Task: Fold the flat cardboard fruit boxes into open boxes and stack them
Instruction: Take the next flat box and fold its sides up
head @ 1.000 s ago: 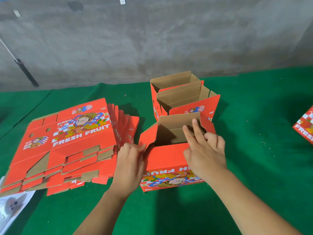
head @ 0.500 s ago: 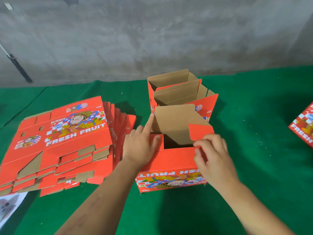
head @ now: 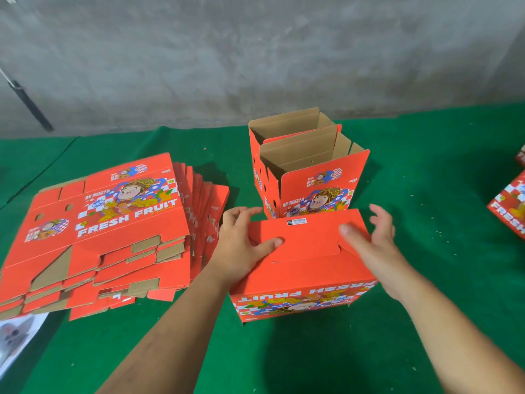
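Note:
A red fruit box (head: 304, 268) stands upside down in front of me, its bottom flaps folded flat and interlocked on top. My left hand (head: 241, 245) holds its left end, thumb pressing on the flaps and fingers curled over the far edge. My right hand (head: 372, 245) is at the right end with the thumb on the flap and the fingers spread loosely above the corner. Behind it stand two open folded boxes (head: 309, 172), one nested against the other. A fanned pile of flat boxes (head: 113, 231) lies to the left.
Green cloth (head: 426, 280) covers the table, and a grey concrete wall rises behind it. More red boxes (head: 511, 206) poke in at the right edge. A printed sheet (head: 17, 336) lies at the lower left corner. A dark rod (head: 25, 106) leans on the wall.
The box's bottom flaps, open a second ago, are now folded down and locked flat. Both hands moved from inside the opening to the box's two ends.

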### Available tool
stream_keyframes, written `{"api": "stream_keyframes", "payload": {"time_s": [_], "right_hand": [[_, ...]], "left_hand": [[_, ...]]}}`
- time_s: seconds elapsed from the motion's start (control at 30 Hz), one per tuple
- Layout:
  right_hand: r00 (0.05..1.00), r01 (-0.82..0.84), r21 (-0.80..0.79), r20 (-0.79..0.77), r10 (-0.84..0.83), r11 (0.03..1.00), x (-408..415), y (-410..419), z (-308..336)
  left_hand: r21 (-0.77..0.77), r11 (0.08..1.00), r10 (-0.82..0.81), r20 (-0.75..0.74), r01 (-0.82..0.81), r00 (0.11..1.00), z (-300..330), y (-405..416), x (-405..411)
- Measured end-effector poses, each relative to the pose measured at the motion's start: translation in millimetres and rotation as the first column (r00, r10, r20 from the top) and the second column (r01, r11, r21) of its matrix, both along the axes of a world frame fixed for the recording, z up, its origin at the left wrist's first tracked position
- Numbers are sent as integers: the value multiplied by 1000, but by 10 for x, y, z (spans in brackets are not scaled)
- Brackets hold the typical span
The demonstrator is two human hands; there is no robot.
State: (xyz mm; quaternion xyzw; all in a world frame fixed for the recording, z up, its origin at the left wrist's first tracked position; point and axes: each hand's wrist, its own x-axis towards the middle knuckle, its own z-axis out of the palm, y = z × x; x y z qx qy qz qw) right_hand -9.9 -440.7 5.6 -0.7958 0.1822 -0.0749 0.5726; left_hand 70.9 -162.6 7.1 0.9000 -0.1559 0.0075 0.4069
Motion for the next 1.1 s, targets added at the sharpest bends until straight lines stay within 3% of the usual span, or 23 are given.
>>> {"api": "stream_keyframes", "payload": {"time_s": [0.1,0.2,0.27,0.33,0.43,0.5,0.57,0.67,0.77,0.8,0.87,0.9,0.93,1.03,1.1], "right_hand": [[968,-225,-214,-157,194,951,-3,-26,40],[947,-195,-548,-321,11,813,67,135,158],[935,-191,-622,-350,-51,759,76,218,180],[946,-172,-523,-323,-8,835,64,206,195],[970,0,-113,-243,-28,994,18,83,300],[948,93,227,-319,-16,969,-45,-40,394],[934,141,483,-355,47,864,-131,-93,508],[935,208,485,-354,-27,850,-193,-112,536],[977,171,514,-200,-76,841,-291,-31,465],[987,146,532,-134,-87,834,-331,-20,421],[995,90,536,-15,-97,840,-433,-1,358],[995,67,516,24,-92,854,-471,-8,317],[997,41,475,39,-67,879,-492,-33,255],[999,-46,263,-6,49,964,-489,-67,62],[997,-52,187,-44,61,981,-434,-42,-64]], "left_hand": [[78,993,108,-228,-93,968,39,-48,-10],[343,921,268,-220,-183,938,67,-171,-63],[346,918,261,-164,-193,951,70,-177,-91],[241,949,248,-165,-204,955,62,-139,-132],[-64,951,272,-283,-301,920,105,-130,-185],[-251,903,274,-285,-347,919,192,-143,-278],[-411,849,292,-161,-332,943,264,-137,-392],[-724,659,269,-28,-205,963,324,-136,-543],[-870,390,203,-237,-301,950,341,-74,-506],[-832,384,133,-379,-400,916,352,-28,-473],[-685,524,-111,-645,-507,756,340,67,-440],[-648,593,-217,-700,-478,680,292,86,-463],[-655,616,-264,-695,-437,669,193,94,-496],[-682,622,-115,-564,-384,818,-86,116,-562],[-638,706,-9,-443,-307,897,-209,150,-521]]}}
